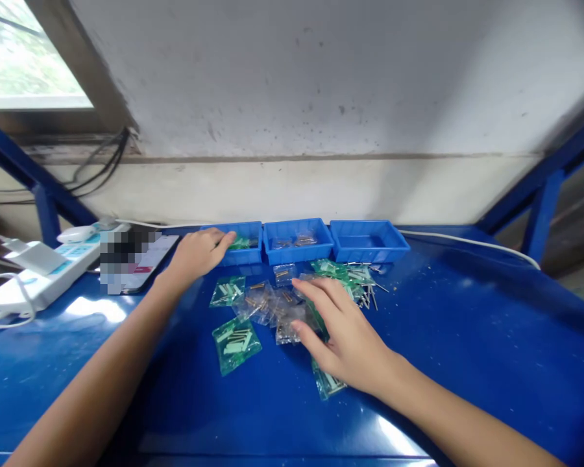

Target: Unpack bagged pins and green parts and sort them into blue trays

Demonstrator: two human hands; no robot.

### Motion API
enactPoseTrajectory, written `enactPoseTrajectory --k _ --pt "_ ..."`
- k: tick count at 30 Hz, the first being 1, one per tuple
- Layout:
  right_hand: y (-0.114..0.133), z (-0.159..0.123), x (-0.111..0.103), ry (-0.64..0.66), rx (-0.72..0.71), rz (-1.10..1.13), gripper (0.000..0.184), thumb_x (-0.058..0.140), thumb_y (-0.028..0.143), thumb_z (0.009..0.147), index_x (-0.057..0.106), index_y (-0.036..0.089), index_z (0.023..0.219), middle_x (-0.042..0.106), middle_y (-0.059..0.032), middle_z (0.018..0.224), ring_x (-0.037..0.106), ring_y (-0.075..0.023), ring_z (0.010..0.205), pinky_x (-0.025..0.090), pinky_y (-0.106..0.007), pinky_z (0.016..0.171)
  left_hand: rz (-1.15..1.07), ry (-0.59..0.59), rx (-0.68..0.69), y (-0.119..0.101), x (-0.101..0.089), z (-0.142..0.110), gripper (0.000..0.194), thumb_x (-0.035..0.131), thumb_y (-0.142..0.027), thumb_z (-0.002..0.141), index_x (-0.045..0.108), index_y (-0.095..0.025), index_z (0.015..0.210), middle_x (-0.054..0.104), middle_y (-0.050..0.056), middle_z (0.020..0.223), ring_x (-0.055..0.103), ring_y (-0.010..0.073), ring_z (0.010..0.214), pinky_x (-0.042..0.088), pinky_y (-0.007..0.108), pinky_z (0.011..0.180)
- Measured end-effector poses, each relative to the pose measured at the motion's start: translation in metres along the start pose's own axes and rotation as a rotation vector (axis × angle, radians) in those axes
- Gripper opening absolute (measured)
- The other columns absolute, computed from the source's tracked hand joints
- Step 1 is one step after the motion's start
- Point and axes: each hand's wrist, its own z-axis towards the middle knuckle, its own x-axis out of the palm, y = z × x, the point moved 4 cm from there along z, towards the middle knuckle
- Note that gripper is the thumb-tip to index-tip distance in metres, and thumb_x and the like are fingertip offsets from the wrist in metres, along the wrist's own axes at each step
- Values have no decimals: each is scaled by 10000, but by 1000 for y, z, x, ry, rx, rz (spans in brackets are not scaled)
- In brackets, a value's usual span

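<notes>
My left hand [200, 251] rests at the left blue tray [246, 258], its thumb stretched out above green packets [243, 242] lying inside. Its other fingers are partly hidden, and I make out nothing held. Over the pile in the middle, my right hand [348, 334] is open with fingers spread. Under and beside it lie clear plastic packets [288, 318] of brass-coloured pins or screws. A green packet [237, 340] with pale plugs and screws lies in front, another green packet [228, 291] behind it. One more green packet [327, 383] is partly covered by my right hand.
The middle blue tray [299, 250] holds clear packets; the right blue tray [370, 243] stands beside it. Loose metal screws or nails [370, 292] lie near green packets. Left are a phone [150, 259] and a white power strip [43, 279] with cables. A wall closes off the back.
</notes>
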Motion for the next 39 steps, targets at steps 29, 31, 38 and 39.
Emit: enactPoseTrajectory --k 29,31,38,39 --pt "-11 2 6 119 96 30 309 479 267 890 553 144 1162 498 -117 1077 461 -225 1026 450 -401 866 -444 355 169 -15 2 -55 347 501 -393 854 567 -201 1135 632 69 936 610 193 820 486 309 732" --pt "-10 1 6 123 107 48 296 484 261 888 554 156 1156 500 -113 1071 463 -225 1019 455 -397 847 -458 351 207 -15 3 -56 363 564 -422 818 572 -215 1117 598 89 1062 586 221 951 474 342 814" --pt "-8 -1 8 122 102 161 259 516 196 868 564 191 1122 532 -85 1004 485 -210 963 451 -383 810 -527 171 25 -17 -5 -51 160 574 -331 824 490 -201 863 582 9 795 575 163 725 464 274 633" --pt "-8 0 6 99 108 187 255 522 185 864 565 192 1115 539 -80 988 490 -205 951 449 -376 802 -567 62 -13 -21 -12 -52 165 583 -316 822 462 -206 839 573 1 786 572 156 720 459 267 625"
